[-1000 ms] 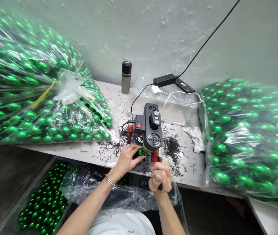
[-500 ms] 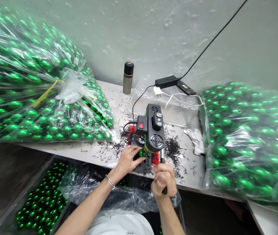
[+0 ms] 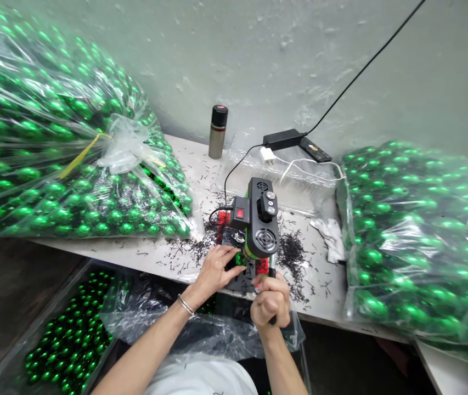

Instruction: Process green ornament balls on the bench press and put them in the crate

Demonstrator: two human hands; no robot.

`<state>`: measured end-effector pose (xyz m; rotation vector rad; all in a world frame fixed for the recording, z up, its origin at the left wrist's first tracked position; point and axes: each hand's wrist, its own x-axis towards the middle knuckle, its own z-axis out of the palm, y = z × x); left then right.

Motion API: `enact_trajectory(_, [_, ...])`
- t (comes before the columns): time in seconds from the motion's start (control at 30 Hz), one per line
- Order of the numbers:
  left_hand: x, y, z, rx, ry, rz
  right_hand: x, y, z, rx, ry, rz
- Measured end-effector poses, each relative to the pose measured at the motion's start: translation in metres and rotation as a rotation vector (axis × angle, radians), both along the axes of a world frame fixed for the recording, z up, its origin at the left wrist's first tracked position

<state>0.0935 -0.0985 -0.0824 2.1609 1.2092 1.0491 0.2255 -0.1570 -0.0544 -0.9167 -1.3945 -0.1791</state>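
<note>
A small black and green bench drill press (image 3: pixel 263 216) stands near the table's front edge. My left hand (image 3: pixel 216 269) pinches a shiny green ball (image 3: pixel 240 258) between thumb and fingers, under the drill's head; the ball's far side is hidden. Around the black-gripped lever (image 3: pixel 272 272) on the machine's right side, my right hand (image 3: pixel 270 299) is closed in a fist. Red blocks (image 3: pixel 262 266) show at the machine's base. Thin black shavings (image 3: pixel 291 249) lie heaped and scattered about it.
Big clear bags of green balls stand left (image 3: pixel 52 164) and right (image 3: pixel 415 236). A bottle (image 3: pixel 218 131), a power adapter (image 3: pixel 283 138), a white charger (image 3: pixel 267 156) and a white glove (image 3: pixel 330 238) lie behind or beside the drill. Below left, a lined bin (image 3: pixel 71 329) holds more balls.
My right hand and the lever have shifted slightly left toward the machine. My left hand stays on the ball. The whole view has moved a little.
</note>
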Motion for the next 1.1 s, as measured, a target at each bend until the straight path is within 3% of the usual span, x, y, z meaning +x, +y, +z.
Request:
enact_trajectory(0.23, [0.001, 0.0, 0.001, 0.009, -0.004, 0.003, 0.001, 0.001, 0.0, -0.005, 0.004, 0.073])
enact_trajectory(0.5, [0.001, 0.0, -0.002, -0.002, -0.006, 0.016, 0.006, 0.001, -0.009, -0.029, -0.136, 0.027])
enact_trajectory(0.6, [0.002, 0.002, -0.002, -0.018, -0.01, 0.017, 0.005, -0.001, 0.011, -0.014, -0.064, -0.011])
enact_trajectory(0.77, [-0.006, -0.002, 0.003, -0.155, -0.108, 0.004, 0.0, -0.003, 0.076, -0.138, 0.035, -0.022])
enact_trajectory(0.83, [-0.018, -0.013, 0.007, -0.222, -0.161, 0.022, -0.001, -0.004, 0.092, -0.181, 0.048, -0.02])
enact_trajectory(0.9, [-0.036, -0.033, 0.01, -0.27, -0.184, 0.024, -0.001, -0.005, 0.096, -0.179, 0.04, -0.022])
enact_trajectory(1.0, [-0.066, -0.071, 0.006, -0.291, -0.108, -0.066, -0.002, -0.006, 0.089, -0.144, 0.007, -0.022])
enact_trajectory(1.1, [-0.086, -0.105, -0.012, -0.26, 0.062, -0.093, -0.004, -0.005, 0.08, -0.114, 0.017, -0.028])
